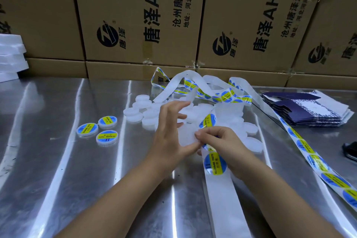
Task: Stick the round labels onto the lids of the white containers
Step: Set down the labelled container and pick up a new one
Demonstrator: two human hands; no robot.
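My left hand [170, 131] holds a white round container [186, 134] between thumb and fingers above the metal table. My right hand [218, 141] pinches the white backing strip [222, 189] beside that container, at a spot where a round blue and yellow label [207, 120] stands lifted above the fingers. Another label [214, 163] sits on the strip just below my right hand. A pile of unlabelled white containers [146, 114] lies behind the hands. Three labelled containers [97, 128] rest to the left.
The shiny metal table [58, 160] is backed by stacked cardboard boxes [135, 15]. A long label strip [318, 164] runs along the right side. Dark blue flat cartons [309, 110] are stacked at right, white foam pieces [9, 58] at far left, a dark object [350, 150] at the right edge.
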